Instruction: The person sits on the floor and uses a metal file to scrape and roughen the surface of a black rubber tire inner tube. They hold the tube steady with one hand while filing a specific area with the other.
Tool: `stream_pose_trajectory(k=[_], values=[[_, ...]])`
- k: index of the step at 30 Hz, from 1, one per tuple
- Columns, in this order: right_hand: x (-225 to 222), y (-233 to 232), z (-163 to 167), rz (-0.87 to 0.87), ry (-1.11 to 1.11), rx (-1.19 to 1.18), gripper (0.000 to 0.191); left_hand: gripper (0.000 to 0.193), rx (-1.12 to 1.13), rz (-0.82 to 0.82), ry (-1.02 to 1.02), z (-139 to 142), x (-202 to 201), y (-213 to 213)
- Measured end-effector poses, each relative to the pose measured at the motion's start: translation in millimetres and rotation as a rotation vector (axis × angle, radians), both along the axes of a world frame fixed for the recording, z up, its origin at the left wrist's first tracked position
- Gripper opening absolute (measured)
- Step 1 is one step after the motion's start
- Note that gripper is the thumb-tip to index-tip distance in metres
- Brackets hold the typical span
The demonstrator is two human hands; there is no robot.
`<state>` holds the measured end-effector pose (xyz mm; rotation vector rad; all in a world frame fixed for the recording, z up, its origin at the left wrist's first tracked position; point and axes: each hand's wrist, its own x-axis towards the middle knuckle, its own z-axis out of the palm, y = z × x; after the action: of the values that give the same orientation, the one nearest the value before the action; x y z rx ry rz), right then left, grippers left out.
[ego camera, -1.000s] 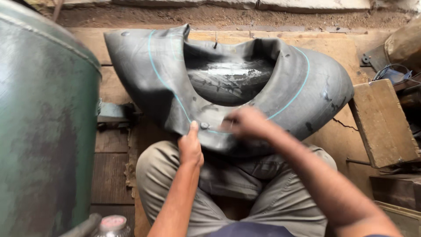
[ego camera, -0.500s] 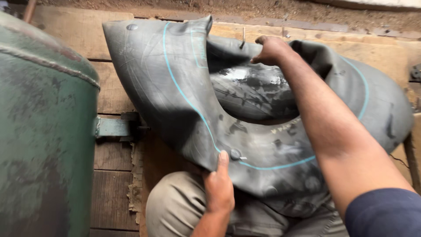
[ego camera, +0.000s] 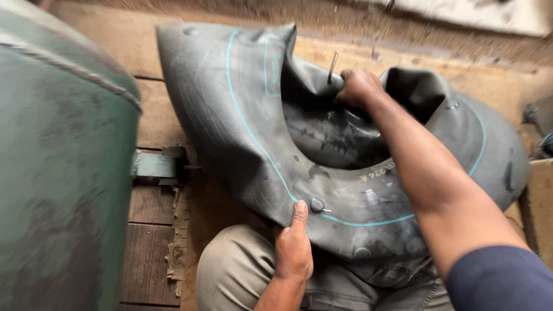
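Observation:
A large grey rubber inner tube (ego camera: 242, 126) with a thin light-blue line lies limp and folded across my lap and the wooden boards. My left hand (ego camera: 294, 247) grips its near edge, thumb pressed beside a small round patch (ego camera: 317, 204). My right hand (ego camera: 358, 87) reaches over the tube and clutches its far inner fold, next to the thin metal valve stem (ego camera: 332, 66) that sticks up. My right forearm crosses the tube's hollow. My knees in khaki trousers (ego camera: 236, 273) show under the tube.
A big green metal tank (ego camera: 57, 173) fills the left side, with a green bracket (ego camera: 152, 165) jutting toward the tube. Worn wooden planks (ego camera: 152, 242) lie beneath. A concrete ledge (ego camera: 478, 14) runs along the top right. A wooden block edge (ego camera: 541, 201) sits at the right.
My right hand went from the near edge up to the tube's far inner fold and now holds it by the valve stem. My left hand stays gripping the near edge.

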<state>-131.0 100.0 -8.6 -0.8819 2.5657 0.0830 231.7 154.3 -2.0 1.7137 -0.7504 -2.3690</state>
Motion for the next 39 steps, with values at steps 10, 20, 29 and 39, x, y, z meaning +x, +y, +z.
stream_pose_trajectory(k=[10,20,29,39], values=[[8,74,147,0.420,1.124,-0.654,0.006,0.064,-0.124,0.088,0.178,-41,-32,-26],[114,92,74,0.368,0.391,-0.580,0.038,0.041,0.017,0.231,0.657,-32,-42,-48],[151,152,89,-0.029,-0.025,-0.597,0.034,0.036,0.043,0.273,0.746,-22,-38,-57],[262,149,1,0.191,0.485,-0.368,0.048,0.039,0.088,0.282,0.726,-25,-32,-66]])
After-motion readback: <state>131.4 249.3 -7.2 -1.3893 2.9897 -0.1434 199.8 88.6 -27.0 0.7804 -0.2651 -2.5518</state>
